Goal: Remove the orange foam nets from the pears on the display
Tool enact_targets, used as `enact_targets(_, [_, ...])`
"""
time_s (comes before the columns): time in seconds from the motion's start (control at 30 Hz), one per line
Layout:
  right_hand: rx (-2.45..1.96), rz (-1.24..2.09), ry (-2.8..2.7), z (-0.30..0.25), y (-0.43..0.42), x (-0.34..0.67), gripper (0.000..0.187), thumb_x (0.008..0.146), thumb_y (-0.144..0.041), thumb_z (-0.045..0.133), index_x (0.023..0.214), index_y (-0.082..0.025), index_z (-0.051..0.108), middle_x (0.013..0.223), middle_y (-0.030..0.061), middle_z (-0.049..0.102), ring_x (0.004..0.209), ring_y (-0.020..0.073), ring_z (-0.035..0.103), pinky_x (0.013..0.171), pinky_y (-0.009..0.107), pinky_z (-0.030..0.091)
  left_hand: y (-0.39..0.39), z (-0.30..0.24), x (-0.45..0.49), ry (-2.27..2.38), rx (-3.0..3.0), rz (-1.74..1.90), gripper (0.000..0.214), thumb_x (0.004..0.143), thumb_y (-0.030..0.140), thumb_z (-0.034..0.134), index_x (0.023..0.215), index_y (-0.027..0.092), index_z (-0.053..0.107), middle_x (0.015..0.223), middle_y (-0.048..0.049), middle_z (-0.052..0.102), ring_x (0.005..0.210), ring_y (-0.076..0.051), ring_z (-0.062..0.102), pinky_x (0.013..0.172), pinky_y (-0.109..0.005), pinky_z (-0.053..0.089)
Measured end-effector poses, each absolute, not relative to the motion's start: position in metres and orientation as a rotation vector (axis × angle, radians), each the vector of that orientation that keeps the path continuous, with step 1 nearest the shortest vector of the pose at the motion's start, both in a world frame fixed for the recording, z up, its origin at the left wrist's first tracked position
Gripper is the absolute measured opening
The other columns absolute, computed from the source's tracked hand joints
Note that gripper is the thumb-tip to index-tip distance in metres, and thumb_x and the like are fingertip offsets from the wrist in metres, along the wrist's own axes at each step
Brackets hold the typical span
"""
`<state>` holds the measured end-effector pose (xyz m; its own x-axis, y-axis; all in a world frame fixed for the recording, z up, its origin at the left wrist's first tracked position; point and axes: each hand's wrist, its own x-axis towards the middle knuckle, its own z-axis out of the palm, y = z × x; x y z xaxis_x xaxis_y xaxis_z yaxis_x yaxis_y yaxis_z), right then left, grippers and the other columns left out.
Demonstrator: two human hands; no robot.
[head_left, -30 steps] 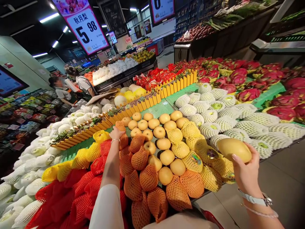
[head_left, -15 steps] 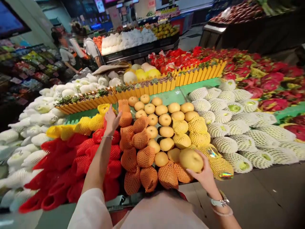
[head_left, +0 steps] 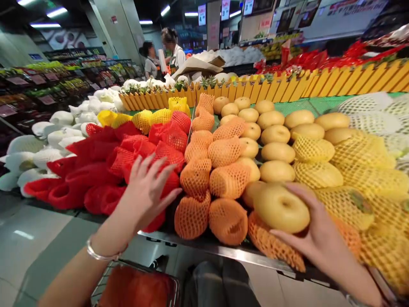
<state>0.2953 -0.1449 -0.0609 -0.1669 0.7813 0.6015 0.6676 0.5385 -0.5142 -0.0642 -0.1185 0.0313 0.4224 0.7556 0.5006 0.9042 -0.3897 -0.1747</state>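
Note:
My right hand [head_left: 315,238] grips a bare golden pear [head_left: 281,207] and holds it low over the front of the fruit stand, above an orange foam net [head_left: 275,247]. My left hand [head_left: 147,189] hovers with fingers spread over the red foam nets [head_left: 111,162], touching nothing I can make out. Rows of bare pears [head_left: 276,151] lie in the middle of the stand. Pears in orange nets [head_left: 207,179] sit to their left and pears in yellow nets [head_left: 351,170] to their right.
A yellow picket divider [head_left: 287,85] runs along the back of the display. White-netted fruit [head_left: 47,140] lies at the far left. A wire cart [head_left: 140,285] with something red inside stands below me. Two people [head_left: 162,55] stand at the back near a cardboard sheet.
I have leaned closer and lower to the stand. My left hand drew back from the far orange nets to the red nets. My right hand brought the pear down to the front edge.

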Motion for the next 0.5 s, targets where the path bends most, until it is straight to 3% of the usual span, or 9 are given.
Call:
enact_targets(0.13, [-1.137, 0.158, -1.874, -0.051, -0.141, 0.285, 0.078, 0.068, -0.055, 0.073, 0.133, -0.026, 0.042, 0.129, 0.0094, 0.05, 0.115, 0.0322, 0.052, 0.098, 0.053, 0.044, -0.182, 0.0, -0.063, -1.405, -2.043, -0.854, 0.041, 0.088, 0.04, 0.051, 0.124, 0.021, 0.053, 0.129, -0.0105, 0.056, 0.129, -0.03, 0.042, 0.113, -0.054, 0.022])
enact_targets(0.27, [-0.942, 0.188, -1.954, -0.04, -0.141, 0.261, 0.077, 0.068, -0.049, 0.076, 0.13, -0.018, 0.041, 0.125, 0.0106, 0.052, 0.115, 0.0264, 0.051, 0.103, 0.045, 0.041, -0.252, -0.064, -0.07, -1.577, -1.955, -1.116, 0.026, 0.089, 0.03, 0.048, 0.11, 0.02, 0.06, 0.116, -0.0091, 0.063, 0.114, -0.024, 0.052, 0.104, -0.044, 0.036])
enact_targets(0.37, [-1.0, 0.144, -1.987, -0.043, -0.143, 0.248, 0.078, 0.073, -0.041, 0.075, 0.134, -0.011, 0.037, 0.13, 0.0163, 0.048, 0.119, 0.0235, 0.047, 0.106, 0.039, 0.036, -0.301, -0.114, -0.099, -1.971, -1.914, -1.085, 0.027, 0.091, 0.032, 0.042, 0.102, 0.018, 0.062, 0.106, -0.0087, 0.066, 0.104, -0.023, 0.057, 0.095, -0.04, 0.042])
enact_targets(0.43, [-1.1, 0.108, -1.977, -0.048, -0.142, 0.245, 0.085, 0.071, -0.038, 0.077, 0.136, -0.005, 0.033, 0.134, 0.0213, 0.043, 0.124, 0.0253, 0.043, 0.108, 0.04, 0.032, -0.33, -0.142, -0.129, -2.387, -1.914, -0.964, 0.032, 0.093, 0.028, 0.033, 0.106, 0.016, 0.06, 0.104, -0.0084, 0.066, 0.098, -0.021, 0.06, 0.089, -0.036, 0.046])
enact_targets(0.5, [-1.172, 0.089, -2.003, -0.053, -0.143, 0.247, 0.092, 0.07, -0.041, 0.078, 0.14, -0.007, 0.029, 0.138, 0.0213, 0.038, 0.129, 0.0271, 0.039, 0.111, 0.041, 0.03, -0.356, -0.167, -0.155, -2.71, -1.916, -0.728, 0.033, 0.094, 0.023, 0.03, 0.105, 0.015, 0.06, 0.103, -0.0081, 0.065, 0.096, -0.019, 0.06, 0.088, -0.035, 0.048])
